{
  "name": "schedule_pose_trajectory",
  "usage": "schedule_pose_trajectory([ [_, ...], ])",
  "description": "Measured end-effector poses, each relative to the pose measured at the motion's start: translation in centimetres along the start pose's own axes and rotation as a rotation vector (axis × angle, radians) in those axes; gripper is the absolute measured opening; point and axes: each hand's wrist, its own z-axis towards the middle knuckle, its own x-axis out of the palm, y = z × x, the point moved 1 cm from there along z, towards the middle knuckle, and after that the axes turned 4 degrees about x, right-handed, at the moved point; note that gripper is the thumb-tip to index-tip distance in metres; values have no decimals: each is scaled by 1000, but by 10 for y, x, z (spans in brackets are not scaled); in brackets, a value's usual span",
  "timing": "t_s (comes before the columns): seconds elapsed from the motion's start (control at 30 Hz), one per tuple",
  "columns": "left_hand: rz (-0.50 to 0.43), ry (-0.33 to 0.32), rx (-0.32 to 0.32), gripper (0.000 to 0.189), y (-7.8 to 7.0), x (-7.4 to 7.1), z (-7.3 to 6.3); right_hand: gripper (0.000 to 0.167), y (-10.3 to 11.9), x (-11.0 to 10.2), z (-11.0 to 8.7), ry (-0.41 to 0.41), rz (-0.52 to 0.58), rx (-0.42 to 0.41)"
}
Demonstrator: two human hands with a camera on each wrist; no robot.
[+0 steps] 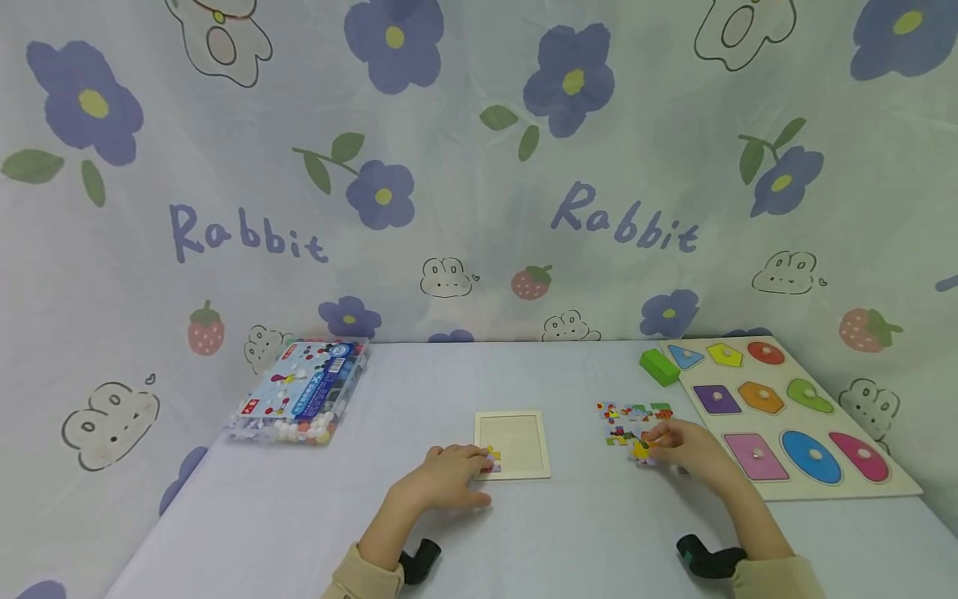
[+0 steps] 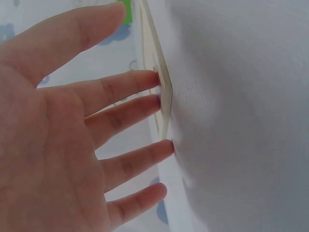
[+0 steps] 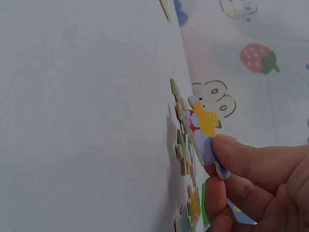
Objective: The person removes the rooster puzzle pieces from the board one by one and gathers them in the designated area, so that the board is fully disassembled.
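My left hand (image 1: 446, 477) has its fingers stretched out, with fingertips at the left rim of a square wooden puzzle tray (image 1: 545, 449). A jigsaw piece (image 1: 496, 459) lies in the tray's lower left corner, partly covered by those fingers. In the left wrist view the fingers (image 2: 120, 89) are straight and spread. My right hand (image 1: 692, 452) pinches a jigsaw piece (image 3: 205, 128) with yellow and purple print between thumb and fingers, tilted up close over the table. Beside it lie several loose jigsaw pieces (image 1: 618, 413) in a cluster.
A board of coloured knobbed shapes (image 1: 816, 424) lies to the right, with a green block (image 1: 659, 367) at its upper left corner. At the far left is a clear plastic box of beads (image 1: 299, 391). A printed cloth (image 1: 464, 183) hangs behind the table.
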Motion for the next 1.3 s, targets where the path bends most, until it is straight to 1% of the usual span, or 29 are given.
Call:
schedule_pose_trajectory([
  [0.23,1,-3,1,50,1,2,0,18,-3,-4,-2,36,-17,56],
  [0.33,4,-1,3,50,1,2,1,18,-4,-4,-2,30,-40,84],
  [0.47,8,2,1,50,1,1,1,18,-5,-3,-1,6,-80,97],
  [0.63,9,4,-2,50,0,0,1,17,-5,-2,0,-21,-107,74],
  [0.83,12,5,-3,51,0,0,1,22,-3,-3,-2,-50,-92,65],
  [1.03,18,6,0,51,1,1,2,27,2,-3,-3,-143,-70,5],
  [1.17,19,3,5,51,1,1,1,29,8,3,0,-197,-16,-23],
  [1.3,8,-15,4,50,1,1,0,28,16,11,5,-209,61,-71],
])
